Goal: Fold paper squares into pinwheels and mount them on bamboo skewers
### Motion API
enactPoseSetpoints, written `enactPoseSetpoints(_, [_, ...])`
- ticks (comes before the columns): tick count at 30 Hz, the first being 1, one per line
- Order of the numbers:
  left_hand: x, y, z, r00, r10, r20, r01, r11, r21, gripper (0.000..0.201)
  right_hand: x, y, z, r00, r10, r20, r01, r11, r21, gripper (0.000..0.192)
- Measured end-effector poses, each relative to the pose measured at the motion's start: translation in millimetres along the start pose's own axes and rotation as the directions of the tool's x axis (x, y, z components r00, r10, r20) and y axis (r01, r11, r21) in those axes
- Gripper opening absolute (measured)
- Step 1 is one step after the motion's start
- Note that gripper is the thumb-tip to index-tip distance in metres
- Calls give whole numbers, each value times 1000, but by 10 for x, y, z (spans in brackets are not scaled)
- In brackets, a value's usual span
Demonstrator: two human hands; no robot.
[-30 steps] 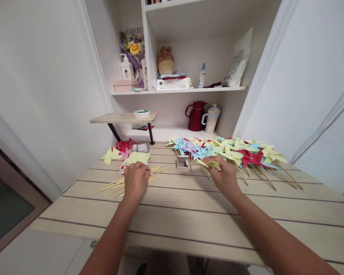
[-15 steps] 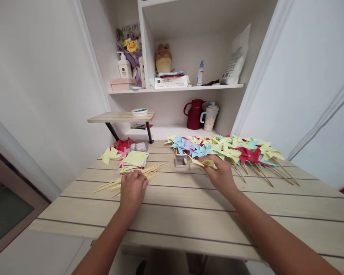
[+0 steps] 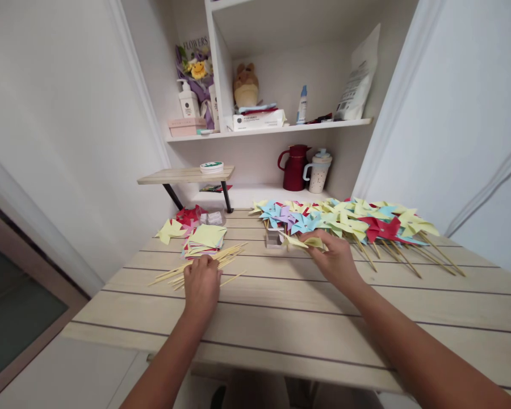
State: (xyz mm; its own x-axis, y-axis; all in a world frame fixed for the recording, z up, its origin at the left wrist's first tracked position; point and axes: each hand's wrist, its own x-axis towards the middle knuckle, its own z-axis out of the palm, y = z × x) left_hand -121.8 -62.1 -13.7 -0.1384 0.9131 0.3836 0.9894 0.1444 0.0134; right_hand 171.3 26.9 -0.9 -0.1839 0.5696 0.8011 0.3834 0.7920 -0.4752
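My left hand [image 3: 202, 279] is closed at the near edge of a pile of thin wooden sticks [image 3: 170, 276]. One separate stick [image 3: 234, 278] juts out to the right from under its fingers. Between the thumb and fingers of my right hand [image 3: 334, 253] is a pale yellow paper pinwheel [image 3: 300, 242], held just above the table. A small open box [image 3: 275, 238] stands directly left of that pinwheel. Behind the sticks lies a stack of coloured paper squares [image 3: 205, 238]. Several finished pinwheels on sticks [image 3: 340, 218] are spread beyond my right hand.
On the left are a loose yellow pinwheel [image 3: 170, 230], red paper pieces [image 3: 189, 215] and a clear container [image 3: 212, 218]. A small raised wooden shelf [image 3: 174, 175] stands behind them. Along the back are a red jug [image 3: 296, 169] and a speckled cup [image 3: 319, 173].
My left hand has drawn a single stick slightly apart from the pile, and it now shows beside the fingers. My right hand still holds the yellow pinwheel. The view has shifted slightly.
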Motion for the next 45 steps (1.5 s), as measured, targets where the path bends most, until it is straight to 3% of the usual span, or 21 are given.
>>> enactPoseSetpoints(11, [31, 22, 29, 1000, -1, -3, 1, 1000, 6, 18, 14, -40, 8, 1000, -19, 17, 20, 1000, -11, 10])
enactPoseSetpoints(21, [-14, 19, -22, 979, -33, -202, 3, 989, -145, 18, 3, -39, 20, 997, 20, 72, -21, 1000, 13, 10])
enactPoseSetpoints(25, [1, 57, -130, 948, -64, -313, -52, 936, -348, 21, 7, -107, 25, 997, 58, 49, -63, 994, 88, 9])
enactPoseSetpoints(28, [83, 225, -299, 942, -163, -293, -64, 769, -636, 16, 34, -192, 34, 995, 99, 9, -99, 979, 176, 7])
enactPoseSetpoints(29, [124, 314, -358, 955, -206, -213, -32, 643, -765, 16, 48, -210, 41, 990, 143, -17, -136, 964, 227, 6])
enactPoseSetpoints(31, [217, 520, -445, 976, -218, 4, 68, 286, -956, 20, 79, -217, 55, 955, 290, -61, -251, 901, 354, 13])
enactPoseSetpoints(34, [355, 823, -418, 978, -2, 209, 207, -115, -972, 26, 125, -143, 61, 874, 478, -83, -363, 757, 543, 25])
enactPoseSetpoints(36, [432, 967, -281, 941, 144, 306, 336, -298, -893, 32, 150, -57, 47, 841, 536, -76, -381, 685, 620, 30])
enactPoseSetpoints(40, [506, 1092, 65, 884, 197, 424, 464, -480, -744, 34, 182, 92, -20, 788, 604, -117, -373, 620, 690, 32])
enactPoseSetpoints(45, [451, 1127, 166, 886, 234, 400, 463, -488, -740, 35, 194, 116, -66, 790, 602, -116, -352, 601, 718, 32])
